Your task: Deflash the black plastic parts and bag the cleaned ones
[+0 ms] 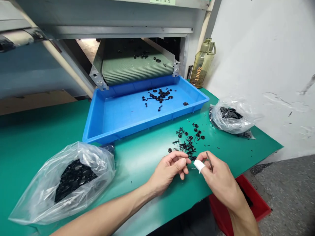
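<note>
My left hand [169, 169] is at the near edge of a pile of small black plastic parts [189, 146] on the green tabletop. Its fingers are curled in towards the thumb, and whatever they may pinch is too small to make out. Close by on the right, my right hand [220, 177] is closed around a thin dark rod-like tool [209, 160] that sticks up between its fingers. A white cover [199, 165] wraps the tip of its thumb. The two hands' fingertips nearly meet. Round pieces and little branched stems make up the pile.
A blue tray [145, 126] with black parts sits below a green conveyor belt [137, 70]. Clear plastic bags of black pieces stand left [98, 164] and right [236, 126]. A bottle [203, 64] is by the wall; a red bin [258, 205] is below the table edge.
</note>
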A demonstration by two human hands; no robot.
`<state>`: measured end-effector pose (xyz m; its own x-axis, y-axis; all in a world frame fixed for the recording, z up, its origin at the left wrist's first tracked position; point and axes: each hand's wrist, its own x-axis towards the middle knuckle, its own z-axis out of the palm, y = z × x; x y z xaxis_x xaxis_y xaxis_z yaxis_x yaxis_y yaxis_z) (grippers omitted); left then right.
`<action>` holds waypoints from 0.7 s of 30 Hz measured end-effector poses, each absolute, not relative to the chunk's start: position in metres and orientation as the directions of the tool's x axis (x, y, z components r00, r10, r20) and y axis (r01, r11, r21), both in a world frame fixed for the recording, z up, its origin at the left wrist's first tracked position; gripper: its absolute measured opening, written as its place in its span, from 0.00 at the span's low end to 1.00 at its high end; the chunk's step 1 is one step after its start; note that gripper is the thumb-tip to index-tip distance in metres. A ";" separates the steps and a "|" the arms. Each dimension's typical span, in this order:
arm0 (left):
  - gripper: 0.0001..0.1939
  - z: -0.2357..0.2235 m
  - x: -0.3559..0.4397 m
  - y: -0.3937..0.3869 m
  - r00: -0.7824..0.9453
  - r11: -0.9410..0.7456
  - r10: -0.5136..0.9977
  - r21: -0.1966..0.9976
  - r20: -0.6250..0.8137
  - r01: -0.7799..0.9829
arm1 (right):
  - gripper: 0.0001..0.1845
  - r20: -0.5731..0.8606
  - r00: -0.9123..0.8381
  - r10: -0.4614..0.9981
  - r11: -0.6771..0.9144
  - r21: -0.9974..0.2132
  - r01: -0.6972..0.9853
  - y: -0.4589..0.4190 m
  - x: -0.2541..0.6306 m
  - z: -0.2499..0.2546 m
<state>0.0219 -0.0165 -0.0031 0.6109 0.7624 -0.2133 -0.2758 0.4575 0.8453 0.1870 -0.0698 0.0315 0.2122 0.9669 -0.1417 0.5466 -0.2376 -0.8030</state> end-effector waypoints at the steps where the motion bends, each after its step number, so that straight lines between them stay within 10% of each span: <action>1: 0.17 -0.003 0.022 -0.017 0.617 0.455 0.755 0.855 -0.223 -0.248 | 0.05 -0.126 0.190 0.974 -0.212 -0.808 0.549 -0.072 0.182 0.034; 9: 0.17 -0.002 0.018 -0.017 0.580 0.544 0.751 0.794 -0.317 -0.271 | 0.17 -0.040 0.086 0.995 -0.067 -0.941 0.333 -0.083 0.171 0.019; 16: 0.14 -0.005 0.020 -0.020 0.509 0.488 0.817 0.793 -0.270 -0.363 | 0.20 0.385 0.228 0.894 0.080 -0.638 0.766 -0.099 0.155 0.006; 21: 0.14 -0.002 0.022 -0.021 0.511 0.480 0.820 0.794 -0.256 -0.373 | 0.18 0.416 0.203 0.886 0.066 -0.548 0.834 -0.105 0.148 0.003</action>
<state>0.0216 -0.0207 -0.0025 0.5114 0.8204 -0.2559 -0.3733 0.4803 0.7937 0.1477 -0.1049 0.0029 0.2035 0.8863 0.4160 0.8337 0.0659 -0.5482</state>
